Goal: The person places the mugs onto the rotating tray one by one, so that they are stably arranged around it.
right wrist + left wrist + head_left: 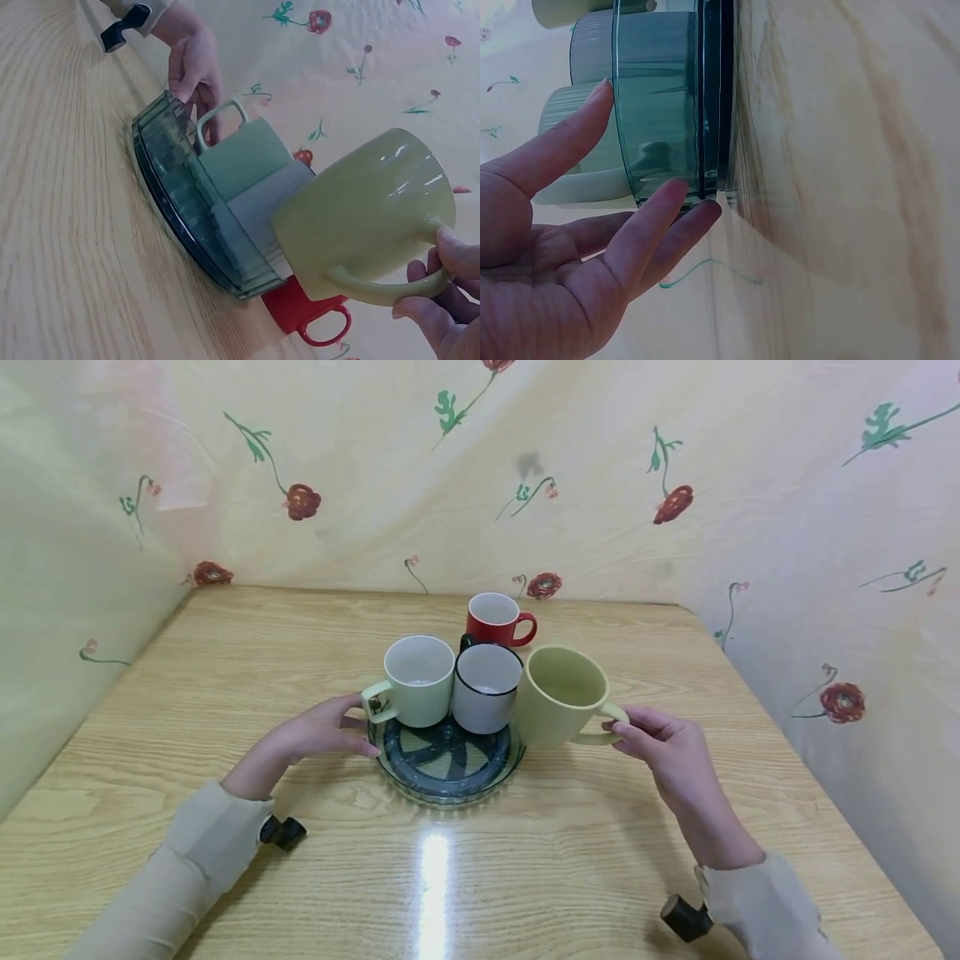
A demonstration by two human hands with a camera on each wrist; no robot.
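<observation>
My right hand pinches the handle of a yellow mug. The mug is tilted and held over the right edge of a round, clear green-tinted tray with a dark base. At the tray's left side, my left hand touches its wall with thumb and fingers spread, fairly straight. On the tray stand a pale green mug, its handle toward my left hand, and a white mug with a black rim. The yellow mug partly hides the white one in the right wrist view.
Behind the tray, a red mug with a white inside stands on the wooden table. A flower-patterned cloth hangs along the table's back and sides.
</observation>
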